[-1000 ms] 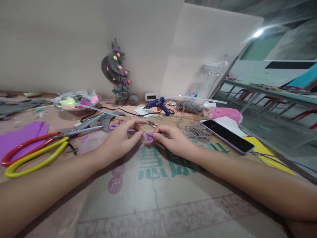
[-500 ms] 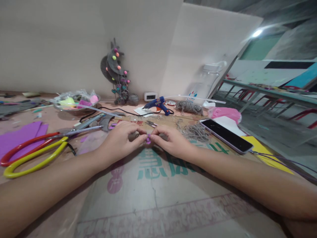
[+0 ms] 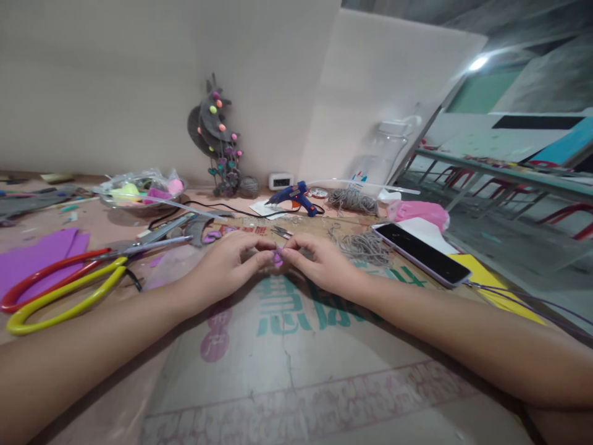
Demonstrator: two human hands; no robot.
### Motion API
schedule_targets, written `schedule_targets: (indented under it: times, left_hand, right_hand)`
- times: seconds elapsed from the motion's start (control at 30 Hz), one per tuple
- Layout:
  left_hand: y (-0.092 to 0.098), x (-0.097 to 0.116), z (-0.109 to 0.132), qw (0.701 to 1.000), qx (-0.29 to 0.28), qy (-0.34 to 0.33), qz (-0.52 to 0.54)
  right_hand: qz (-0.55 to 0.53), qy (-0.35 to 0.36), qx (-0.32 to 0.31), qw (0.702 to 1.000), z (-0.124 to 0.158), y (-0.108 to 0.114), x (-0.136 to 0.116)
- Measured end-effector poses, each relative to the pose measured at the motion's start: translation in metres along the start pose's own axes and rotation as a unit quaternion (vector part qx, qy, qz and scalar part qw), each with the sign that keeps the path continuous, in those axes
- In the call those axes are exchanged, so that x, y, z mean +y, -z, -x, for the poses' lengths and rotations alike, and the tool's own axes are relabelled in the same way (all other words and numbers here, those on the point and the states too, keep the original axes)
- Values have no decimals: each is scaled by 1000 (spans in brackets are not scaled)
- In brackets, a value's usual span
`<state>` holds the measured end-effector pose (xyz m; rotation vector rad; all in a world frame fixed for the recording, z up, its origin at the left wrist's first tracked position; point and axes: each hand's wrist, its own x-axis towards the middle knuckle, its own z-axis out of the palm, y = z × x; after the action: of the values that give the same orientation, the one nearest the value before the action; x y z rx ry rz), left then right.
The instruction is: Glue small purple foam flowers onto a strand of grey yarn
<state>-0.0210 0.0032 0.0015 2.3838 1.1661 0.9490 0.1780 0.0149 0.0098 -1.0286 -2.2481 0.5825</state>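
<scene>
Though near both hands [image 3: 231,262] [image 3: 319,262], snips [image 3: 281,232] beyond purple piece [image 3: 278,258], yarn [image 3: 364,246] at right.

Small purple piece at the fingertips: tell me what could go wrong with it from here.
The purple piece is tiny and pinched at the fingertips of the left hand and right hand, so it could slip or get bent out of shape.

The small snips lie just beyond the hands; a finger might brush the metal.

The loose tangle of grey yarn beside the right hand might catch on it.
</scene>
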Motion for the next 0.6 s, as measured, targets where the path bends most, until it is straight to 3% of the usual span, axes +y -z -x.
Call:
schedule_targets:
  times: [0.17,0.27,0.43,0.6]
  left_hand:
    - [1,4,2,994,89,22,53]
    - [1,5,2,993,105,23,57]
    - [-1,2,2,994,12,36,103]
    - [-2,2,0,998,-38,21,43]
  right_hand:
    - [15,8,17,1000,-1,0,2]
    - [40,13,52,998,-1,0,3]
    - [44,16,88,995,-1,1,2]
    - [42,39,96,994,1,1,1]
